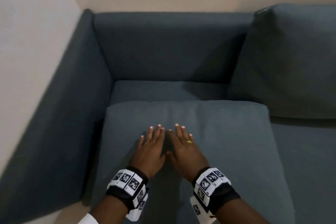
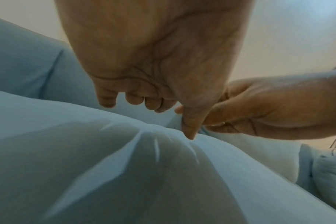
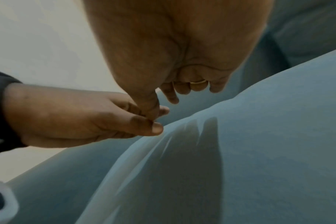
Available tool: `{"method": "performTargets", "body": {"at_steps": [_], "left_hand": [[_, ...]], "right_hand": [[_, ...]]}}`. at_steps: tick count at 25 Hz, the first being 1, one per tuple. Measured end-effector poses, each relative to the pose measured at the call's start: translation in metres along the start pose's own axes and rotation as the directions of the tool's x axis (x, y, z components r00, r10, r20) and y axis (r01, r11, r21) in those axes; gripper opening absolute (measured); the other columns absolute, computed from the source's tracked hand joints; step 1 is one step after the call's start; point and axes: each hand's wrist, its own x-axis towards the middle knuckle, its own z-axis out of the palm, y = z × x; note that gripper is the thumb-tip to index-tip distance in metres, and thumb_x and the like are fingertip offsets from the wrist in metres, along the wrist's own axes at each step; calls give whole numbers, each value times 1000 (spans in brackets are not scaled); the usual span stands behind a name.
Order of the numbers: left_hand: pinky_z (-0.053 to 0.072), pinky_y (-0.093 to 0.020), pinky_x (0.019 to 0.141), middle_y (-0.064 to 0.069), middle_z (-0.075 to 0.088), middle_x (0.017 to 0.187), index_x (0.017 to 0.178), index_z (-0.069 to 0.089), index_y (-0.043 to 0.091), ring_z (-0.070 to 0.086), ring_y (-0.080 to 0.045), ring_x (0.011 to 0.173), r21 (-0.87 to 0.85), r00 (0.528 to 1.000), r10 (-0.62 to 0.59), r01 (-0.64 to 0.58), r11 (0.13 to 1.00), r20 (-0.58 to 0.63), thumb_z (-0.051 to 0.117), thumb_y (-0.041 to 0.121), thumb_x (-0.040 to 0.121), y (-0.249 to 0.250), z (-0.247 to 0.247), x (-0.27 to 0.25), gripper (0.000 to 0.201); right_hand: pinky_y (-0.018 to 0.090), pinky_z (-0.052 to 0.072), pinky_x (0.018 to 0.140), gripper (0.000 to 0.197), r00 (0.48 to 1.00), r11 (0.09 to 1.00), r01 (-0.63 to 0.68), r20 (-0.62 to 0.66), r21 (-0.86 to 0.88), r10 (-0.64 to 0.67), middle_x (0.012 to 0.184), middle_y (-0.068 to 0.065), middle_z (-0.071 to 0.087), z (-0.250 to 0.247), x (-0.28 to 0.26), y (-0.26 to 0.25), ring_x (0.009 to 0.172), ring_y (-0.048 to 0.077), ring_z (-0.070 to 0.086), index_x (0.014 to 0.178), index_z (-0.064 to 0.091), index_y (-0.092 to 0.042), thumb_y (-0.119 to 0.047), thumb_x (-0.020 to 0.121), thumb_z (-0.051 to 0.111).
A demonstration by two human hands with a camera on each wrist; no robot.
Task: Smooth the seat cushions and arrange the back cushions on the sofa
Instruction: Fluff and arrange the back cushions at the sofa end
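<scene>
A loose blue-grey cushion [image 1: 227,132] lies flat on the seat at the sofa's left end. Both hands rest side by side on its top, near the middle, fingers straight and pointing toward the backrest. My left hand [image 1: 151,143] and my right hand [image 1: 183,143], which wears a ring, nearly touch at the thumbs. In the left wrist view the left hand [image 2: 153,75] has its thumb tip on the fabric [image 2: 125,174], which creases below it. In the right wrist view the right hand [image 3: 182,53] arches over the cushion [image 3: 259,151]. Neither hand grips anything.
Behind the flat cushion a strip of seat cushion [image 1: 163,89] shows below the bare backrest [image 1: 172,45]. A second back cushion [image 1: 291,60] leans upright at the right. The armrest [image 1: 72,96] borders the left, with a pale wall beyond.
</scene>
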Motion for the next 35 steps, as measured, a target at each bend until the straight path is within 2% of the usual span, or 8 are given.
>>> {"method": "performTargets", "body": {"at_steps": [7,12,16,19,23,26,30,35], "left_hand": [[1,-36,125,0,-21,165,158,-13,18,-15,-20,153,-368,870,-245,79,926,-429,43,47,103,-160,-41,-57,83],[34,-67,109,-2,-24,163,156,25,7,28,-33,149,-279,976,-209,185,942,-59,22,60,89,-166,61,-55,85],[11,-50,124,-7,-8,166,160,7,11,1,-27,155,-300,956,-221,157,941,-192,27,50,97,-167,42,-42,76],[13,-60,120,-3,-31,159,159,-4,11,-3,-28,155,-226,993,-82,61,972,-84,30,59,96,-146,46,-36,86],[3,-47,125,-16,-4,167,159,7,6,1,-32,155,-258,946,-102,20,966,-308,34,50,97,-84,27,-24,81],[-1,-57,121,-7,-26,164,159,12,9,0,-25,155,68,971,216,-209,976,-107,32,59,94,-23,62,-20,84],[8,-55,123,-7,-2,168,160,9,9,2,-27,155,-39,981,135,-142,989,-138,35,50,98,58,65,7,78],[-2,-57,122,-3,-11,168,160,-1,14,-11,-21,154,96,979,176,-166,981,-102,34,59,99,129,66,38,84]], "right_hand": [[46,-4,125,84,936,990,119,-324,-80,-139,164,6,-24,3,65,-177,152,27,-22,160,-3,-13,-37,99,49],[57,0,123,92,975,929,66,221,-364,17,146,-4,-48,82,58,-131,154,25,-14,159,-11,-19,-49,97,49],[52,2,125,76,999,957,-35,-32,-289,27,164,0,-14,66,44,-106,155,24,-7,161,3,-17,-40,98,38],[59,10,123,81,988,939,-49,120,-341,95,156,-4,-26,55,24,-74,156,25,-3,160,0,-18,-52,97,37],[53,13,124,74,969,967,-127,-234,-222,73,169,8,-3,25,0,-26,155,31,2,160,13,-13,-37,97,45],[59,14,122,84,998,962,-40,36,-272,52,155,-9,-42,34,-29,14,155,31,10,158,3,-16,-56,87,22],[43,5,126,68,945,974,-200,-282,-103,164,165,4,-6,-6,-50,67,155,26,-3,160,14,-14,-34,100,39],[57,21,121,80,991,986,-116,-83,-121,107,166,10,-7,-28,-88,147,155,31,4,160,12,-15,-30,95,55]]}}
